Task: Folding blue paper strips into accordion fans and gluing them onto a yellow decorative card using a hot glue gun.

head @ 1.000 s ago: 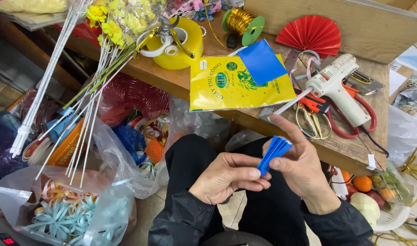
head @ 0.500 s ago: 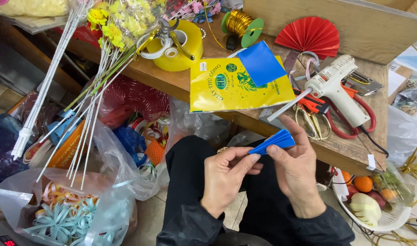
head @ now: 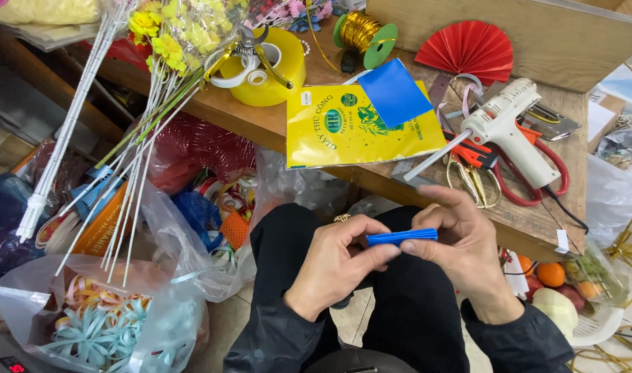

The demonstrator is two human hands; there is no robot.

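Head view. A folded strip of blue paper [head: 401, 237], pleated flat, is held level over the lap, below the front edge of the wooden bench [head: 274, 124]. The left hand [head: 336, 259] is closed on the strip's left end, thumb and forefinger pinched. The right hand [head: 461, 245] is closed on the right end, fingers curled over the top. A ring is seen on one finger of the left hand.

On the bench, directly above the hands, a flat yellow rectangular packet [head: 357, 128] is laid, with green round emblems and printed lettering on its face. A loose blue paper sheet [head: 395, 91] is laid across its upper right corner. A small white label [head: 307, 99] is stuck at the packet's upper left corner. To the right of the packet a white glue gun [head: 506, 131] rests on red-handled scissors [head: 537, 176], its nozzle pointing toward the packet. A red paper fan [head: 468, 50] is set behind it. A green spool of gold wire [head: 364, 33] and a yellow tape roll [head: 271, 72] stand further left. A small white tag [head: 562, 240] hangs at the bench's near right edge.

Left of the lap, clear plastic bags are noted on the floor; one holds pale blue ribbon bows [head: 98, 331]. White stems with yellow artificial flowers [head: 153, 31] lean over the bench edge. A white basket of fruit [head: 571, 297] is seen at lower right.
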